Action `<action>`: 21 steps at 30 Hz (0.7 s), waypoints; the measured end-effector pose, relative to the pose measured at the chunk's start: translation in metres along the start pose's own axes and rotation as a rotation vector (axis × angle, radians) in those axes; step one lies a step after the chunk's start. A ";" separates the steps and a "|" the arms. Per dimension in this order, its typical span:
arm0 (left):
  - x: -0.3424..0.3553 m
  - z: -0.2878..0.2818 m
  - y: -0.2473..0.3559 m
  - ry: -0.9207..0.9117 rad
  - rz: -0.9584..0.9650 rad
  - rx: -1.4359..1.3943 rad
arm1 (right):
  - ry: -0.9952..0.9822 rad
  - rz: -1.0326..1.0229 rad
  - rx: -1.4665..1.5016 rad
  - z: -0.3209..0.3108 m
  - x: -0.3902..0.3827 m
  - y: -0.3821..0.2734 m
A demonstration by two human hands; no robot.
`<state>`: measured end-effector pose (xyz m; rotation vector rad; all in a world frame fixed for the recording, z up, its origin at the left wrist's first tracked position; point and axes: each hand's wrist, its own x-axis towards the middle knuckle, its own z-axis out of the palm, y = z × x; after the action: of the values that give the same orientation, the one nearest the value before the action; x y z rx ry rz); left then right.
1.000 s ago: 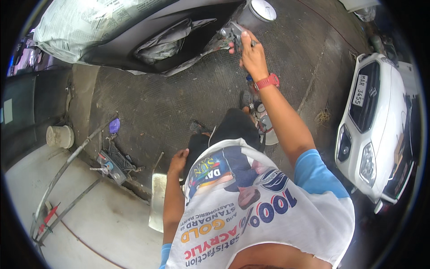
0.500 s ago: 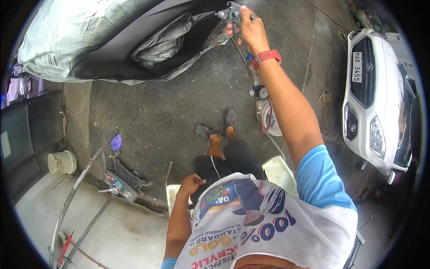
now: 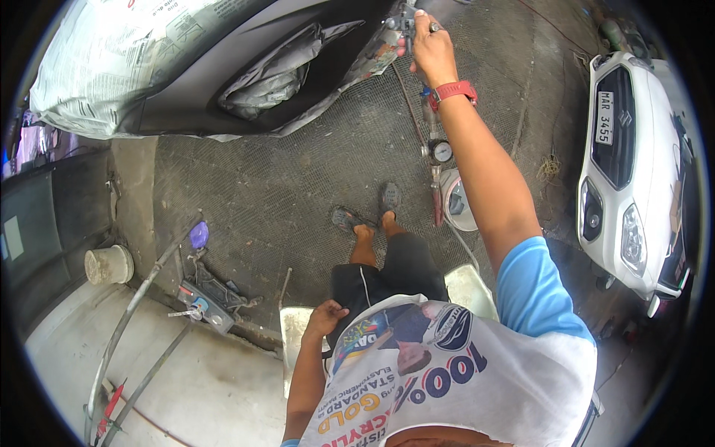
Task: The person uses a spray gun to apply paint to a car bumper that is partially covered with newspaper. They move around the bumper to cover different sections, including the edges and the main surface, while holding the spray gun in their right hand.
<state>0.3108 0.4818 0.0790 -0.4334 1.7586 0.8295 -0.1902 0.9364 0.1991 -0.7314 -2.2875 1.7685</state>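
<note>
My right hand (image 3: 434, 51), stretched far forward, is closed around a metal spray gun (image 3: 404, 27). The gun points left, toward the right end of a dark grey car bumper (image 3: 186, 89), with a gap between them. Newspaper masking (image 3: 89, 74) covers the car body above the bumper, and crumpled paper (image 3: 269, 86) fills its opening. A hose (image 3: 407, 97) hangs below the gun. My left hand (image 3: 325, 319) stays low by my dark shorts (image 3: 387, 272), fingers curled, with nothing visible in them.
A pressure gauge and regulator (image 3: 441, 152) stand beside a round white bucket (image 3: 460, 201) under my right forearm. A white car (image 3: 633, 149) is parked at the right. At the left are a dirty pail (image 3: 109, 266), a metal jack (image 3: 212, 305) and long pipes (image 3: 119, 335).
My right hand has moved a little to the right with the spray gun, past the bumper's end. The whole view has shifted slightly. My left hand stays by my shorts.
</note>
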 end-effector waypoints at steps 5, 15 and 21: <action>0.006 0.011 0.009 -0.019 -0.012 0.015 | -0.157 0.034 0.213 0.003 -0.018 -0.009; -0.015 0.022 0.052 -0.105 0.024 0.104 | -0.136 -0.015 0.019 -0.010 -0.006 -0.011; -0.020 0.014 0.045 -0.399 0.041 -0.070 | -0.370 0.087 0.337 -0.015 -0.018 -0.023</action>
<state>0.2978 0.5209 0.1092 -0.2554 1.3758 0.9375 -0.1746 0.9369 0.2279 -0.4799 -2.0919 2.4237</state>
